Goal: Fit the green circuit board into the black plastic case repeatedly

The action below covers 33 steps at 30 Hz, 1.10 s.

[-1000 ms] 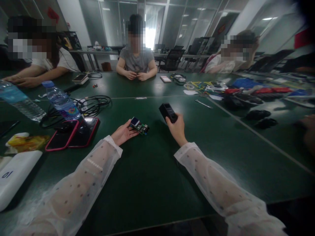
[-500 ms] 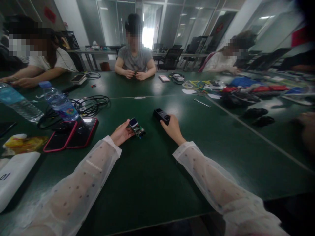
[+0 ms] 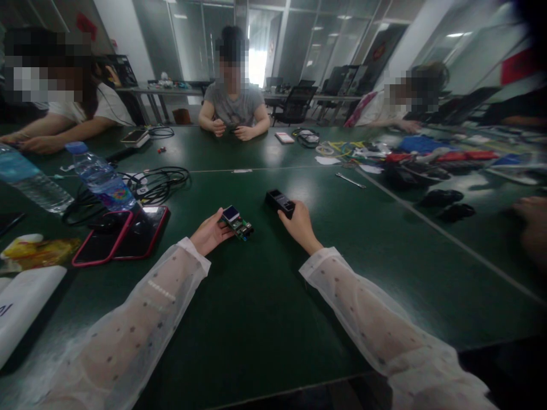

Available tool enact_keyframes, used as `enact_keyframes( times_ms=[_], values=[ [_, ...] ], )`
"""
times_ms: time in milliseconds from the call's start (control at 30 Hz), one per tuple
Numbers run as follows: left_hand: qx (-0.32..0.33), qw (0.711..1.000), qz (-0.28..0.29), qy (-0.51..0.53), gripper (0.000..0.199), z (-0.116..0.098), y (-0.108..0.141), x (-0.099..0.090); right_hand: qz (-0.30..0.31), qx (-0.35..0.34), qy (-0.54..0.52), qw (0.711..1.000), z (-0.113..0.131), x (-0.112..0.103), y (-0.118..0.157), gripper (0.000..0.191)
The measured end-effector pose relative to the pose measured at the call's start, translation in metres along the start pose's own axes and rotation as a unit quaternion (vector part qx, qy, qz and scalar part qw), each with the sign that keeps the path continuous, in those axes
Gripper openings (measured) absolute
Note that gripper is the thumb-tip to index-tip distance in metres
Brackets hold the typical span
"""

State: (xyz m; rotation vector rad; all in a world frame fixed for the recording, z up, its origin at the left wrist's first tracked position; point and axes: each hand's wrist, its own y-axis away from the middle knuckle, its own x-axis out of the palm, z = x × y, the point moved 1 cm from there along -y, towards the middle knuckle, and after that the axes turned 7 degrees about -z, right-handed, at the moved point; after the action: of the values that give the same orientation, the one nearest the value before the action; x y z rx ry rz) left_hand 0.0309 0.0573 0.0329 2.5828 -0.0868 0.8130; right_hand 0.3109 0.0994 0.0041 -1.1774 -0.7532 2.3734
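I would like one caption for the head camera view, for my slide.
Left hand holds a circuit board; right hand grips a black case above a green table.

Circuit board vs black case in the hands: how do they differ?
The circuit board has exposed green electronics; the black case is a closed-looking dark shell.
The board lies across the left hand's fingers, while the case is gripped by the right hand at its near end.
Shared: both are small, oblong, and held above the green table.
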Motion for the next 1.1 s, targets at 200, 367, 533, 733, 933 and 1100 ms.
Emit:
enact_keyframes(
  times_ms=[200,367,533,733,933,1100],
  values=[
    [-0.013,1.000,0.003,0.013,0.038,-0.002,0.004,0.001,-0.004,-0.011,-0.012,1.000,0.000,0.000,0.001,0.051],
    [-0.015,1.000,-0.004,0.018,0.038,0.000,0.000,0.000,-0.006,-0.019,-0.009,1.000,0.001,0.002,0.001,0.051],
    [-0.014,0.999,-0.008,0.032,0.037,0.000,0.002,0.002,-0.001,-0.007,-0.015,1.000,0.004,-0.001,-0.001,0.047],
    [-0.013,0.999,-0.003,0.042,0.036,-0.002,0.005,0.004,-0.037,0.061,-0.119,0.990,0.031,-0.008,0.008,0.050],
    [-0.010,0.999,0.012,0.042,0.034,0.002,-0.002,-0.003,0.008,0.032,-0.228,0.973,0.091,-0.005,0.032,0.047],
    [-0.010,0.999,0.017,0.032,0.037,0.003,-0.004,-0.004,0.056,-0.030,-0.229,0.971,0.112,-0.005,0.042,0.045]
  ],
)
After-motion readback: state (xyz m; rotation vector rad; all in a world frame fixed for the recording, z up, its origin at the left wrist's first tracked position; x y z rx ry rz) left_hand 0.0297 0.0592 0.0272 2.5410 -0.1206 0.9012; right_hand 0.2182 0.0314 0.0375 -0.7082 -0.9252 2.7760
